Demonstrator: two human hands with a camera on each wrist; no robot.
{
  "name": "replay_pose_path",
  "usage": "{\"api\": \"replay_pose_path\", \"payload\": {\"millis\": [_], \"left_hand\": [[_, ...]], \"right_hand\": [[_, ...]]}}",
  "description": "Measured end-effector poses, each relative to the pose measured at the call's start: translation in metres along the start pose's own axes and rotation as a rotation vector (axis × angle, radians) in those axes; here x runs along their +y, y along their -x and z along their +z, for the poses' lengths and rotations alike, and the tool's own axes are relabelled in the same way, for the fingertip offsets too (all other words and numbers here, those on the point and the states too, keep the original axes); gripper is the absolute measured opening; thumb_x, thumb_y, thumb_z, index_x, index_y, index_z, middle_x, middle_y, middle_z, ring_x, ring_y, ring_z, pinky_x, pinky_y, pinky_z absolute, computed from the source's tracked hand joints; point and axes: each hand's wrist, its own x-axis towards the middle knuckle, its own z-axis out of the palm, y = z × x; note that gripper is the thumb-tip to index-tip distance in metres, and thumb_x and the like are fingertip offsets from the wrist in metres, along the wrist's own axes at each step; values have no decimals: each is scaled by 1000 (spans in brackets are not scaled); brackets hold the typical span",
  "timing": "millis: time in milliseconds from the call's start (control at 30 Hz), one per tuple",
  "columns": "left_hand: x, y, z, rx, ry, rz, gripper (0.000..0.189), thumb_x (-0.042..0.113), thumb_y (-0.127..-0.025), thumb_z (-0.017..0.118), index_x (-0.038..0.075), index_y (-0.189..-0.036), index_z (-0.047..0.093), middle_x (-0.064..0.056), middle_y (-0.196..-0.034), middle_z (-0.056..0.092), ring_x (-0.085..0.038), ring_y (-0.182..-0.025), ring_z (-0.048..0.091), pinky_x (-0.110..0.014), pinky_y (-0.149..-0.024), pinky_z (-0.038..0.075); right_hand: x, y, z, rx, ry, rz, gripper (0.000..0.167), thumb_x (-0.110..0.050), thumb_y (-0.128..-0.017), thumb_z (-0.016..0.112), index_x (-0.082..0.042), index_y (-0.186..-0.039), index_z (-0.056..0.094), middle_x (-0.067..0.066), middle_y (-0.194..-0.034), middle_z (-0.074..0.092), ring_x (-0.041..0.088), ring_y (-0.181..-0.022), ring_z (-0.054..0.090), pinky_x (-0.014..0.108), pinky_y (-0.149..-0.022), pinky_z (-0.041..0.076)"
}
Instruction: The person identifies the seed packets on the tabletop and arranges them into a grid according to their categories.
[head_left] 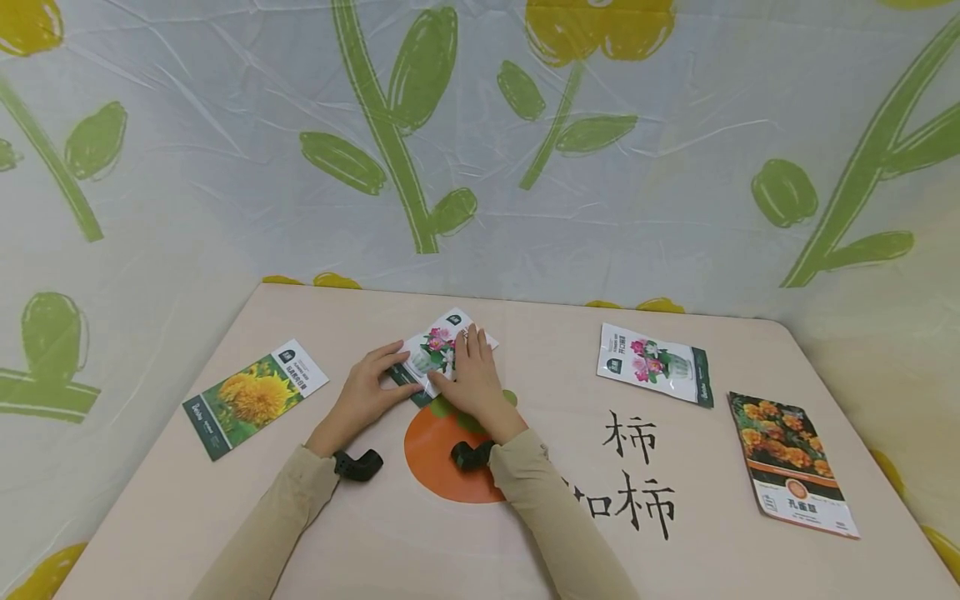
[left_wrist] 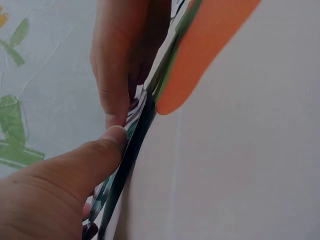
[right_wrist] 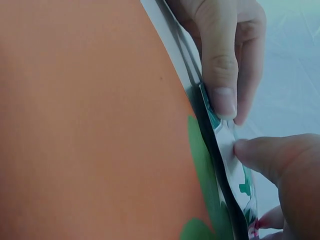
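A seed packet (head_left: 435, 354) with pink flowers in a glass vase on its front lies slanted on the table at the top of the orange persimmon picture. My left hand (head_left: 365, 387) touches its left side, with fingers and thumb spread along the edge. Across the packet's right part lies my right hand (head_left: 474, 375), its fingers stretched out and covering some of the print. In the left wrist view, the left thumb (left_wrist: 95, 157) presses on the packet's face near its dark edge. The right thumb (right_wrist: 265, 152) touches the packet's face in the right wrist view.
To the left lies a yellow-flower seed packet (head_left: 255, 396). A second pink-flower packet (head_left: 652, 362) is at the back right, and an orange-flower packet (head_left: 791, 462) lies nearer the right edge. Black printed characters (head_left: 633, 475) mark the table cover. Behind hangs a flower-patterned cloth (head_left: 247, 208).
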Motion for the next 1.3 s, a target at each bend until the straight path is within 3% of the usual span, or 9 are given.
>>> {"api": "replay_pose_path", "payload": {"millis": [400, 767, 1300], "left_hand": [[1, -2, 0, -36, 1, 15, 64, 25, -80, 85, -1, -134, 60, -14, -149, 47, -31, -144, 34, -49, -115, 29], [11, -2, -1, -79, -31, -8, 63, 24, -84, 82, -2, -136, 58, -15, -150, 46, -34, -143, 35, -53, -114, 29], [26, -2, -1, -115, -36, -42, 58, 18, -85, 80, -3, -135, 58, -17, -147, 49, -36, -139, 41, -51, -113, 32]], "right_hand": [[8, -2, -2, -5, -45, -49, 87, -42, -95, 62, 11, -152, 23, 31, -160, 13, 45, -148, 8, 57, -118, 11], [19, -5, -7, -15, -120, -115, 87, -37, -93, 67, 11, -151, 25, 30, -160, 14, 45, -148, 8, 61, -117, 7], [24, -6, -8, 3, -166, -104, 81, -35, -94, 65, 8, -151, 28, 28, -160, 16, 43, -149, 7, 59, -118, 6]]}}
